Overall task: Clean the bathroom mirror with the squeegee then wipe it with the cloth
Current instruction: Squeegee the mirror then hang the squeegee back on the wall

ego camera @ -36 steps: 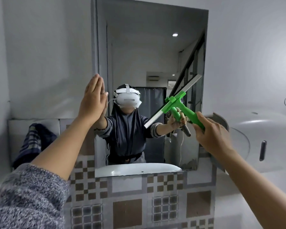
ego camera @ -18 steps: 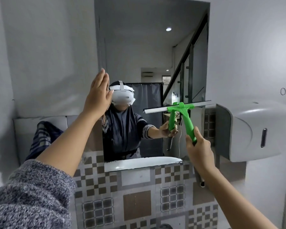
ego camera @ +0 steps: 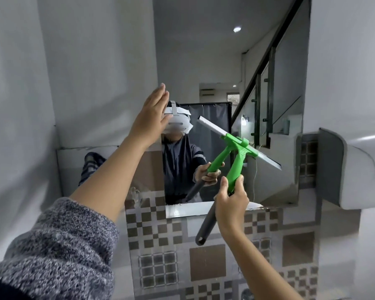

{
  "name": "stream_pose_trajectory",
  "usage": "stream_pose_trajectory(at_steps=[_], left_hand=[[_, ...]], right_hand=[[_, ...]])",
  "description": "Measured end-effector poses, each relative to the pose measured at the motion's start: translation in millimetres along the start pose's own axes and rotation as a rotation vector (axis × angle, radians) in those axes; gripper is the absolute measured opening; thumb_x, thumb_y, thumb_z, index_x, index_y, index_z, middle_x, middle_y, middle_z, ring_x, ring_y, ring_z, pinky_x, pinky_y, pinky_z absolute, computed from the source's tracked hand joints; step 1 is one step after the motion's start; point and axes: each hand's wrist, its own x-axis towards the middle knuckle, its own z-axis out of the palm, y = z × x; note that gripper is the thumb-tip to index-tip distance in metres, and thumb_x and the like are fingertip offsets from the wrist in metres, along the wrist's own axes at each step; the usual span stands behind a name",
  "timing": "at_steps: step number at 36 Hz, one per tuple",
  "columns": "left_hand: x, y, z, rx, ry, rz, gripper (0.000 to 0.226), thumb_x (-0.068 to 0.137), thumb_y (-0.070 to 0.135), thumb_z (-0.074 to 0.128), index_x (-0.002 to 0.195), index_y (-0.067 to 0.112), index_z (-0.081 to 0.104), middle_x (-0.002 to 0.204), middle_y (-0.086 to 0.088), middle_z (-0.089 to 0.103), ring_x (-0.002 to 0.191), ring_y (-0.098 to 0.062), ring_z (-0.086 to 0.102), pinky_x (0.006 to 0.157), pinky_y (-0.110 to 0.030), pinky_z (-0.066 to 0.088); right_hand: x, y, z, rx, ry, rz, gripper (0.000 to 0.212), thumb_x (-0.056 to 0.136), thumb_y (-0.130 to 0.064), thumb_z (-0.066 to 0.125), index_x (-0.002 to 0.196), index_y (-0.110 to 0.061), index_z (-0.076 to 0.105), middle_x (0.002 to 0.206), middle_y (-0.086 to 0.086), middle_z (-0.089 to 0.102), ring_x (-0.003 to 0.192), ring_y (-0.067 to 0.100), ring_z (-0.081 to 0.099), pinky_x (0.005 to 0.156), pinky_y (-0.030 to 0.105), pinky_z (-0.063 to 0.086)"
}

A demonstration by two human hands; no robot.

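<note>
The right hand (ego camera: 231,202) is wrapped around the handle of a green squeegee (ego camera: 236,167), fingers closed on it where the green grip meets a dark grey lower shaft that sticks out below the hand. The squeegee's blade (ego camera: 212,127) lies against the mirror (ego camera: 204,61) at a slant, its left end higher than its right, across the lower middle of the glass. The left hand (ego camera: 153,116) is raised with fingers straight and together, holding nothing, its palm flat at the mirror's left edge; whether it actually presses the glass cannot be told. A speckled grey sleeve (ego camera: 59,245) covers the left forearm near the camera. A dark blue and white striped cloth (ego camera: 89,167) sits on a ledge to the left of the mirror, well apart from both hands and partly hidden behind the left arm. Below the mirror the wall is covered with brown and grey patterned tiles (ego camera: 206,260). To the right of the mirror a white dispenser (ego camera: 359,169) is mounted on the wall.
</note>
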Motion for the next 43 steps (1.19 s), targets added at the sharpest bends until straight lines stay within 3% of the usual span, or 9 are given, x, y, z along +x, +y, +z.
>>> stream_pose_trajectory(at_steps=[11,17,22,28,34,40,43], left_hand=[[-8,-8,-7,0.032,-0.042,0.026,0.063,0.091,0.016,0.053,0.143,0.005,0.02,0.155,-0.004,0.012,0.141,-0.016,0.013,0.111,-0.02,0.009],[-9,-5,-9,0.022,-0.047,0.012,0.063,0.092,0.016,0.053,0.144,0.006,0.019,0.155,-0.002,0.01,0.141,-0.015,0.015,0.108,-0.02,0.011],[-9,-4,-9,0.015,-0.042,0.0,0.063,0.091,0.014,0.054,0.144,0.007,0.02,0.155,-0.001,0.011,0.141,-0.015,0.016,0.107,-0.019,0.012],[-10,-2,-9,0.01,-0.035,-0.017,0.063,0.091,0.012,0.054,0.144,0.007,0.02,0.155,-0.001,0.012,0.14,-0.016,0.019,0.106,-0.019,0.014],[-14,1,-7,-0.002,-0.018,-0.044,0.061,0.091,0.01,0.054,0.143,0.005,0.022,0.155,-0.002,0.013,0.14,-0.017,0.02,0.106,-0.018,0.015],[-21,5,-3,-0.02,-0.004,-0.074,0.061,0.09,0.011,0.055,0.142,0.004,0.025,0.155,-0.003,0.015,0.14,-0.018,0.021,0.11,-0.024,0.019],[-22,7,-1,-0.023,-0.002,-0.089,0.061,0.09,0.011,0.056,0.142,0.003,0.025,0.155,-0.004,0.015,0.14,-0.018,0.021,0.111,-0.024,0.019]], right_hand=[[-28,5,20,-0.075,-0.111,-0.064,0.056,0.096,-0.029,0.045,0.144,-0.01,0.024,0.068,-0.005,0.044,0.052,0.005,0.04,0.046,0.017,0.033],[-31,9,20,-0.139,-0.15,-0.078,0.049,0.095,-0.03,0.045,0.137,-0.008,0.035,0.067,-0.008,0.043,0.053,0.005,0.04,0.048,0.02,0.034],[-35,7,17,-0.208,-0.179,-0.127,0.052,0.095,-0.03,0.045,0.141,-0.01,0.031,0.067,-0.006,0.045,0.052,0.006,0.04,0.046,0.021,0.032],[-39,9,14,-0.315,-0.236,-0.153,0.059,0.095,-0.035,0.045,0.145,-0.012,0.023,0.08,-0.001,0.049,0.063,0.013,0.044,0.047,0.022,0.031],[-33,8,-1,-0.449,-0.281,-0.205,0.061,0.094,-0.035,0.044,0.146,-0.013,0.02,0.086,0.009,0.062,0.064,0.017,0.051,0.048,0.029,0.037],[-18,7,-29,-0.645,-0.321,-0.325,0.06,0.093,-0.027,0.05,0.145,-0.011,0.024,0.086,0.005,0.062,0.059,0.015,0.051,0.043,0.024,0.035],[-5,4,-48,-0.752,-0.35,-0.369,0.058,0.091,-0.025,0.053,0.143,-0.013,0.03,0.087,0.004,0.062,0.059,0.016,0.053,0.044,0.031,0.045]])
